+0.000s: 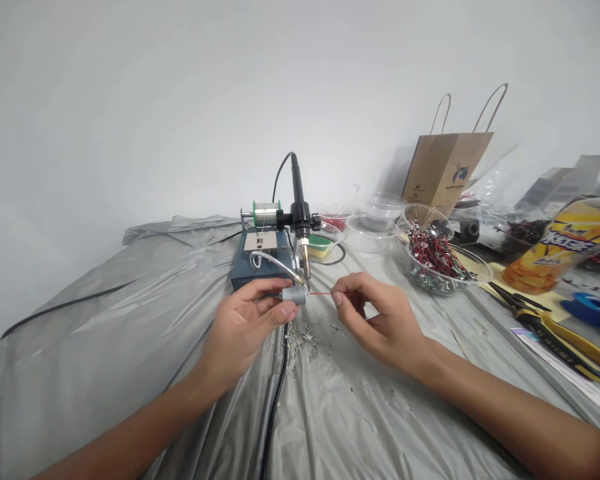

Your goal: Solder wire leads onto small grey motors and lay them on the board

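Note:
Between the thumb and fingers of my left hand (247, 320) is a small grey cylindrical motor (294, 295), held on its side. My right hand (380, 317) pinches a thin red wire (321, 293), whose far end reaches the motor's right end. Just above that end points the tip of a soldering iron (305, 250), clamped upright in a stand. A bent metal feed tube (275, 261) ends close to the same spot. Whether tip, wire and motor touch, I cannot tell. Behind the motor stands a blue soldering station (243, 267) with a solder spool (267, 213) on top.
Solder scraps (305, 340) litter the grey sheet below my hands, and a black cable (280, 380) runs forward. To the right are a bowl of wired parts (440, 263), clear tubs (371, 230), pliers (555, 333), a drink bottle (560, 243), blue tape (593, 309) and a paper bag (445, 170).

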Motion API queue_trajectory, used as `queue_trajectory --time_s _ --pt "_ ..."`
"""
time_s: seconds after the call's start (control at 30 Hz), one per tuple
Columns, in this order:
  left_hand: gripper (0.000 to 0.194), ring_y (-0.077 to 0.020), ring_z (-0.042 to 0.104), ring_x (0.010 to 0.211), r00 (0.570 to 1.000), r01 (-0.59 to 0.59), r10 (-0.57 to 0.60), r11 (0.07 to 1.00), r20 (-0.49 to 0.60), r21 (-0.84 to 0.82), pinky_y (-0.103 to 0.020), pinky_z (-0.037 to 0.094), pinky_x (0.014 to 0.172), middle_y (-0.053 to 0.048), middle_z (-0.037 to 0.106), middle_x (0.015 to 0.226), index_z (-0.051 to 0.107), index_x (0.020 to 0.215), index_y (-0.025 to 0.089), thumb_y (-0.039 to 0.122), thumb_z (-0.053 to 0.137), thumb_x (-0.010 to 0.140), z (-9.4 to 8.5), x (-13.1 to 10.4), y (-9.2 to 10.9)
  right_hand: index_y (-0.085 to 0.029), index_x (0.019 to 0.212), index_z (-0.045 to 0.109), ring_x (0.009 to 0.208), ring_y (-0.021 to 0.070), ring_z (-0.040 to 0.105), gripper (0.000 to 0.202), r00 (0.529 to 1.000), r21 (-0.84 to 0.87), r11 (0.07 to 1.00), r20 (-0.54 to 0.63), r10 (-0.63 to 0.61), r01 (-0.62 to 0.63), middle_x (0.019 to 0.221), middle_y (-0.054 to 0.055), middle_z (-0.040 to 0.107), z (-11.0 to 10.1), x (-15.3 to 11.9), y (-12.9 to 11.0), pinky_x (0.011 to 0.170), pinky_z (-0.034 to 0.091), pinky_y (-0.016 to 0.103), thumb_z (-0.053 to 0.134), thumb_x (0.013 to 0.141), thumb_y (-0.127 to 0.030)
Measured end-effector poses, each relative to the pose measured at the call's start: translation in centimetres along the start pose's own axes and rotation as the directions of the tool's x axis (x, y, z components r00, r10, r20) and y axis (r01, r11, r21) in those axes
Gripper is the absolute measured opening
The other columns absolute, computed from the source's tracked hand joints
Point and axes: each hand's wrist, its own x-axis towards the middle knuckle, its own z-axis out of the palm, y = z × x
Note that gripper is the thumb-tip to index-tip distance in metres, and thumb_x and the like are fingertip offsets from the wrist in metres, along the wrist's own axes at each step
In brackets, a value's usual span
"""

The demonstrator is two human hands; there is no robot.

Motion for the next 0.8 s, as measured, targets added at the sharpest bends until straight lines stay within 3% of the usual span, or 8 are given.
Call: queue_trajectory --time_s 0.8 --pt "0.027 -0.0097 0.073 0.078 0.999 -0.01 0.014 0.996 -0.042 0.093 -0.013 0.059 0.075 -0.001 0.075 0.089 0.073 0.103 0.018 0.034 0.086 0.085 -0.21 -0.2 0.02 -0.017 0.092 0.06 0.053 0.0077 0.05 0.006 1.0 -0.006 1.0 0.0 0.009 -0.009 0.065 -0.003 0.058 -0.12 -0.04 -0.2 0.05 0.041 0.02 0.057 0.097 -0.015"
